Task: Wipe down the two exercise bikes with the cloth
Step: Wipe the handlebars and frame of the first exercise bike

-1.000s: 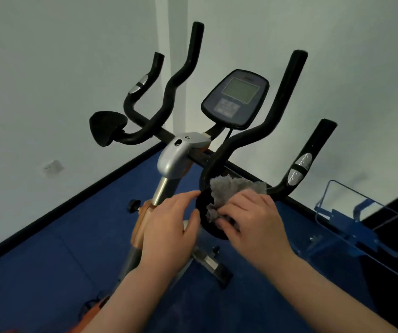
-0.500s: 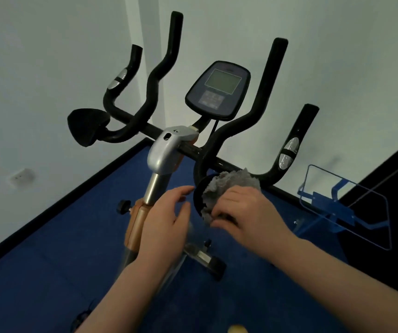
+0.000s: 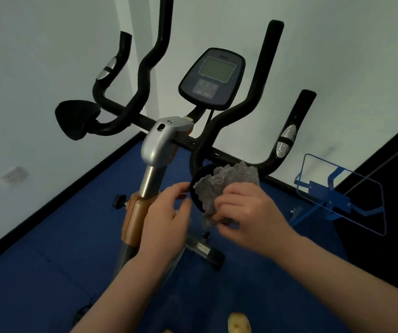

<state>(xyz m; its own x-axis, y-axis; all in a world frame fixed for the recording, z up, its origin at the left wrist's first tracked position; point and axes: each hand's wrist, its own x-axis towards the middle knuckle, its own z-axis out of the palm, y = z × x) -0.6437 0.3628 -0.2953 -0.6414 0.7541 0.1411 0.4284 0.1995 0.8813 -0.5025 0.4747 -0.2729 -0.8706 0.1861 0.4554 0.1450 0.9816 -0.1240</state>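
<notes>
Right hand (image 3: 246, 212) still rubs cloth (image 3: 229, 183) on pad (image 3: 196, 186)

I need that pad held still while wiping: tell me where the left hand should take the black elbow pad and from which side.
Take the elbow pad by its bare left rim, coming in from the left with the left hand. The cloth and the right hand cover its right part, and that curved edge faces the left fingertips, so it probably pinches easily there.

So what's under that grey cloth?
The grey cloth, gripped by the right hand, lies over a black elbow pad on the handlebar. Only the pad's left rim shows; the rest is covered.
</notes>
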